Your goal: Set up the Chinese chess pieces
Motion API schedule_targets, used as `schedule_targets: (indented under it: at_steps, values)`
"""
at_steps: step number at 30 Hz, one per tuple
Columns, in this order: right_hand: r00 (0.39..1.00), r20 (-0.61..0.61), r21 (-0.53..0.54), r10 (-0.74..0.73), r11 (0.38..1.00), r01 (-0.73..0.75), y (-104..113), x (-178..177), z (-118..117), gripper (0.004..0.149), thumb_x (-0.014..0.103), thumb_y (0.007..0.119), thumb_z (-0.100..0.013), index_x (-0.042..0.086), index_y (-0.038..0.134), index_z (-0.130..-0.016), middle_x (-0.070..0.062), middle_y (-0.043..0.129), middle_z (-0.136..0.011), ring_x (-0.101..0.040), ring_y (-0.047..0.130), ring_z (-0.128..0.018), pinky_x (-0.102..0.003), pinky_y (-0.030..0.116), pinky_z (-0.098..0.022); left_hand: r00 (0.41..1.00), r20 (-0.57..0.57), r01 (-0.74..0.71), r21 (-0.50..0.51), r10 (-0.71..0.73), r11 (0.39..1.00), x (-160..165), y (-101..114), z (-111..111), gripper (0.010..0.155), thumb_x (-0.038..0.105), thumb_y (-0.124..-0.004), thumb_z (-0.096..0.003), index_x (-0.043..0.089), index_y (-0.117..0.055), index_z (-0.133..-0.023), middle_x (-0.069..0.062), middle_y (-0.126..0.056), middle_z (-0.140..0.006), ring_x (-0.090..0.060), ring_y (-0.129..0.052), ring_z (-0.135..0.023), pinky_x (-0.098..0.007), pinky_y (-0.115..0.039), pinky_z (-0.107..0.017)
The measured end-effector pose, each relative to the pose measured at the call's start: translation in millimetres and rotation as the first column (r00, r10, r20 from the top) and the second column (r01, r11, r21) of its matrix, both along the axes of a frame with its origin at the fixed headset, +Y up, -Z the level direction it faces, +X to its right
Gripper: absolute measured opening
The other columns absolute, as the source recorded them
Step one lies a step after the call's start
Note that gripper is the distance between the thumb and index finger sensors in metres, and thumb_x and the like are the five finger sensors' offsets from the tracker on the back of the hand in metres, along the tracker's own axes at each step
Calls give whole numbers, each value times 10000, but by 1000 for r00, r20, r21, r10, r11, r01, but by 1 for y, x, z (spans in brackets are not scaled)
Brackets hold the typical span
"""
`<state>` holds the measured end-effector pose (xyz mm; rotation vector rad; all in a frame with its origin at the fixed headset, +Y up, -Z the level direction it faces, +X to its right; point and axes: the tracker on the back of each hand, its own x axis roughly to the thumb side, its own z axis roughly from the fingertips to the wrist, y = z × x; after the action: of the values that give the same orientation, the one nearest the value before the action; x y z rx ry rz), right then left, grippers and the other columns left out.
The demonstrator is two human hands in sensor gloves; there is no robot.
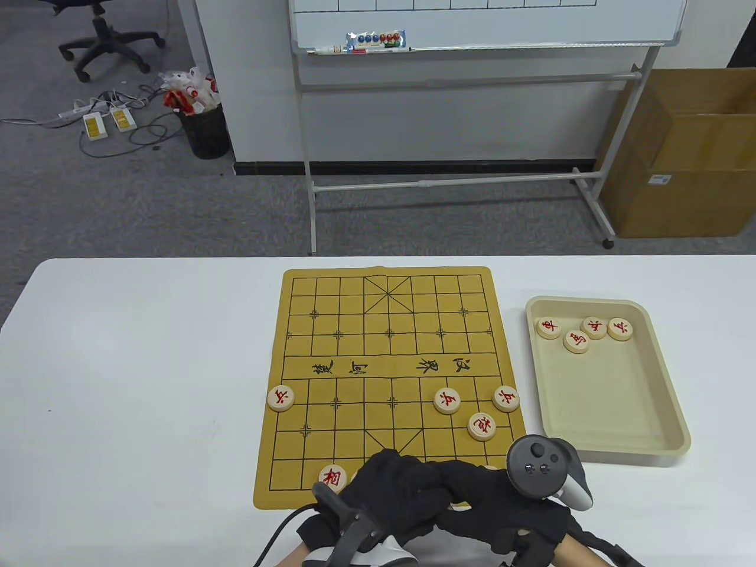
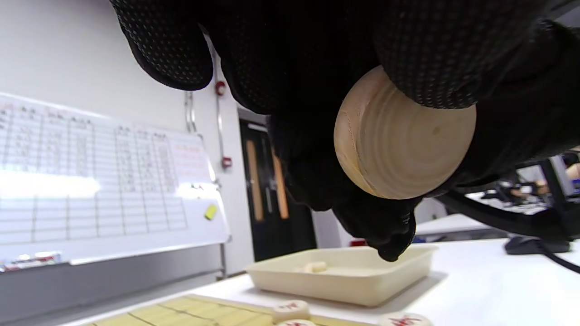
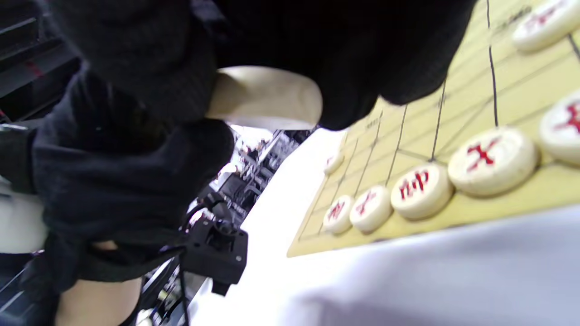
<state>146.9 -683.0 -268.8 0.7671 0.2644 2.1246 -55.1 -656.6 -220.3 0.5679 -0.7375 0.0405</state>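
Hands: left hand [image 1: 393,490] and right hand [image 1: 502,502] meet over the board's [image 1: 390,354] near edge.
Grip: both hands' fingers pinch one wooden piece [image 2: 403,140].
Tray [image 1: 614,407]: right of board, four pieces at its far end.

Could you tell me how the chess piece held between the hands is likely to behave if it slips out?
The chess piece looks like smooth turned wood, so probably light, rigid and unlikely to break. Being a round disc, it might roll on edge across the board before settling flat, as its rounded rim suggests.

Tray [image 1: 673,390] R of board [image 1: 378,366], 4 pcs [image 1: 576,341] in tray
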Motion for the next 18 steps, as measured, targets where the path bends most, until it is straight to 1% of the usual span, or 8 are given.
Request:
schedule_targets:
  at_steps: [2, 4, 6, 8, 11, 14, 16, 18]
  values:
    - [993, 112, 148, 37, 988, -54, 5, 4, 6, 776, 437, 817, -457, 54, 580, -1089, -246, 651, -1084, -447, 773, -930, -613, 622, -694, 996, -73, -51, -2, 51, 999, -16, 11, -12, 510, 503, -842, -301, 414, -810, -803, 116, -837, -938, -129, -912, -870, -484, -765, -719]
    - [976, 192, 292, 103, 943, -157, 8, 8, 11, 766, 447, 804, -460, 65, 590, -1088, -243, 634, -1097, -441, 760, -950, -626, 603, -702, 978, -193, -89, -19, 84, 996, -43, 22, -34, 510, 502, -858, -295, 414, -810, -795, 112, -867, -932, -131, -942, -862, -478, -779, -712]
    - [962, 225, 334, 154, 915, -225, 8, 9, 12, 758, 450, 799, -461, 73, 595, -1087, -236, 630, -1102, -449, 749, -956, -631, 590, -710, 950, -302, -90, -34, 76, 995, -64, 23, -58, 507, 492, -878, -291, 411, -807, -786, 110, -907, -901, -131, -977, -828, -472, -798, -696]
    - [958, 226, 359, 174, 900, -248, 7, 8, 13, 751, 450, 795, -463, 80, 598, -1086, -236, 628, -1104, -455, 745, -957, -633, 587, -711, 922, -388, -32, -76, 0, 997, -81, 18, -84, 503, 495, -890, -285, 389, -823, -771, 117, -965, -819, -106, -1027, -735, -456, -825, -668]
    - [949, 225, 375, 220, 880, -293, 5, 6, 14, 742, 450, 788, -465, 90, 601, -1087, -234, 630, -1105, -448, 745, -963, -639, 576, -715, 867, -465, 95, -197, -178, 976, -93, -4, -117, 502, 497, -901, -273, 370, -833, -755, 98, -976, -780, -111, -1036, -680, -460, -830, -657]
    - [941, 229, 385, 248, 865, -321, 5, 5, 15, 739, 449, 787, -465, 89, 607, -1085, -228, 635, -1106, -445, 752, -963, -641, 574, -717, 794, -476, 253, -306, -378, 918, -95, -34, -139, 501, 500, -909, -257, 379, -835, -738, 109, -978, -770, -100, -1040, -670, -456, -835, -657]
    - [943, 232, 401, 237, 860, -315, 6, 6, 16, 731, 449, 786, -465, 93, 616, -1081, -224, 649, -1099, -438, 762, -958, -638, 582, -715, 761, -474, 296, -356, -444, 887, -95, -49, -148, 497, 500, -912, -252, 385, -837, -729, 115, -978, -766, -94, -1040, -669, -454, -836, -658]
    - [949, 233, 421, 211, 858, -294, 7, 6, 17, 719, 448, 785, -464, 96, 634, -1072, -217, 672, -1089, -432, 780, -945, -633, 592, -711, 745, -475, 311, -373, -468, 874, -94, -61, -155, 496, 499, -915, -248, 385, -837, -724, 119, -978, -764, -93, -1041, -668, -455, -835, -657]
